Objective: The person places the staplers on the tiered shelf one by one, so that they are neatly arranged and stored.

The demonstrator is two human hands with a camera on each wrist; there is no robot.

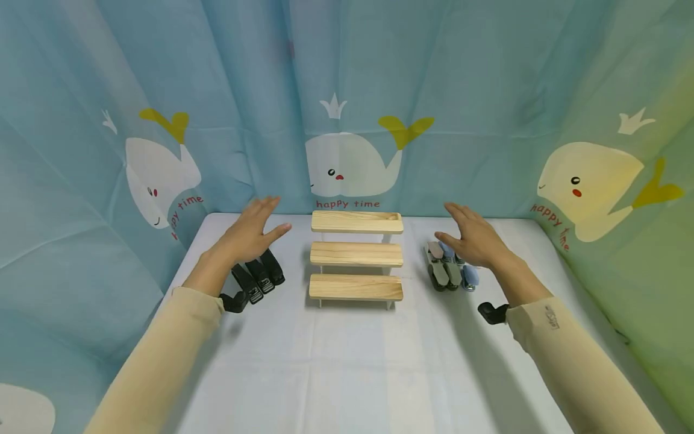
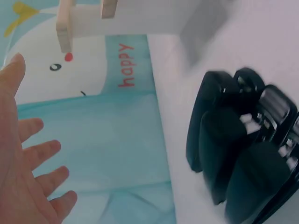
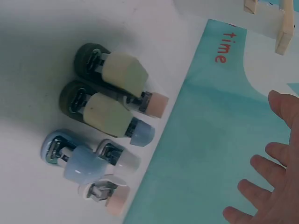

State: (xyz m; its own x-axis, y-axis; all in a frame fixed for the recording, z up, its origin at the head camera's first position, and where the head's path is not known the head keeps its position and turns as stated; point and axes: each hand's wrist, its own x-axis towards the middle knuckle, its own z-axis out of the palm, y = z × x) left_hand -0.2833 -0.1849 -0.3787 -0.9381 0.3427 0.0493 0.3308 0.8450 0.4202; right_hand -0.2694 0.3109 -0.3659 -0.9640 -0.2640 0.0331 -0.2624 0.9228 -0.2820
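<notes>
I'd go slow and pinch one by its sides, since neighbours packed this close could get dragged along. Left grip is empty, fingers apart, chunky black plastic staplers below it. Right grip is empty and wide too, small rounded pastel staplers below on the white-covered desk.

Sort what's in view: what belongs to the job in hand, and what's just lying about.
Likely the job:
black staplers, near the left hand
pastel staplers, near the right hand
three-step wooden stand

Likely just background:
whale curtain
white tabletop
</notes>
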